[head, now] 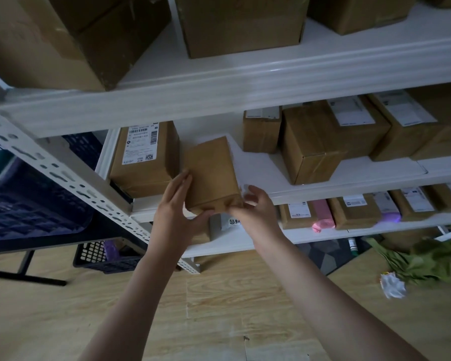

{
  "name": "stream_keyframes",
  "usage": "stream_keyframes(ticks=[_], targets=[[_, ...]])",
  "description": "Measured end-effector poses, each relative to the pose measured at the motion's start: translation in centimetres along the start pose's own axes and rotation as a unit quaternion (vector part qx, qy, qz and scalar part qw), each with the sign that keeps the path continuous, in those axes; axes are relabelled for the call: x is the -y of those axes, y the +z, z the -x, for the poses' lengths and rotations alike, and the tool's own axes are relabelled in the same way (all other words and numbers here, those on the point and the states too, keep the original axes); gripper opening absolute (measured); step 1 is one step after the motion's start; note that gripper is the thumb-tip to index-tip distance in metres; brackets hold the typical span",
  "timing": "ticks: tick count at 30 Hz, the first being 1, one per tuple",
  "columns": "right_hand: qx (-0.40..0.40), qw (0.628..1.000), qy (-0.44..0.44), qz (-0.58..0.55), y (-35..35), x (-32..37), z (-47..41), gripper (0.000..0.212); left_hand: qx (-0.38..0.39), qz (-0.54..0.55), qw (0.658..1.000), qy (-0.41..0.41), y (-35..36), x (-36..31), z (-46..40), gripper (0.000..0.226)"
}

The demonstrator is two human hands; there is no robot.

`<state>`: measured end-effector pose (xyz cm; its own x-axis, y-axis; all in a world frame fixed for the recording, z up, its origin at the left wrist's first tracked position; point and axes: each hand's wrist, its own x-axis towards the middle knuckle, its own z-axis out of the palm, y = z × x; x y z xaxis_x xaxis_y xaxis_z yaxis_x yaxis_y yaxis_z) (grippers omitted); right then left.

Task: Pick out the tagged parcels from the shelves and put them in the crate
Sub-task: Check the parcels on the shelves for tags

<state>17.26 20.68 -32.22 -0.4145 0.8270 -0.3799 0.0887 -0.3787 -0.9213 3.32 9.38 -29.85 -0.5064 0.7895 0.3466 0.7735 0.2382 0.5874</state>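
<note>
Two bare forearms reach up from frame bottom. Left hand [176, 204] & right hand [255, 208] both grip a small brown parcel [211, 175] at its near end, fingers wrapped on either side, at the middle shelf [349, 183] edge. Labelled box [143, 157] sits just left of left fingers; blue crate [31, 199] further left.

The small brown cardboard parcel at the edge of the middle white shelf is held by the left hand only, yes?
Not quite. The head view shows both hands on the small brown cardboard parcel: the left hand and the right hand each grip its near end. It is indeed at the edge of the middle white shelf.
</note>
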Motion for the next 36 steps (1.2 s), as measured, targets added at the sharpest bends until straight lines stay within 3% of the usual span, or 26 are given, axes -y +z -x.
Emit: stream_keyframes(ticks=[2,5,11,16,27,36], targets=[[0.032,0.999,0.010,0.002,0.2,0.9,0.2,0.073,-0.015,0.047,0.998,-0.027,0.0,0.5,0.3,0.089],[0.069,0.994,-0.057,0.058,-0.1,2.2,1.0,0.047,-0.012,0.065,0.995,-0.071,-0.1,0.7,0.9,0.088],[0.105,0.940,-0.177,0.273,0.5,3.0,0.7,0.079,0.025,0.128,0.986,-0.100,0.7,0.1,0.8,0.093],[0.119,0.903,-0.208,0.356,1.3,4.0,-0.6,0.093,0.041,0.167,0.979,-0.105,0.3,0.0,-0.5,0.102],[0.043,0.867,-0.364,0.337,-0.2,2.1,3.1,0.075,-0.028,0.097,0.995,0.005,-0.6,-1.4,2.2,0.100],[0.047,0.862,-0.359,0.355,-0.2,2.1,4.8,0.072,-0.016,0.113,0.994,-0.005,-1.9,-2.3,3.7,0.098]])
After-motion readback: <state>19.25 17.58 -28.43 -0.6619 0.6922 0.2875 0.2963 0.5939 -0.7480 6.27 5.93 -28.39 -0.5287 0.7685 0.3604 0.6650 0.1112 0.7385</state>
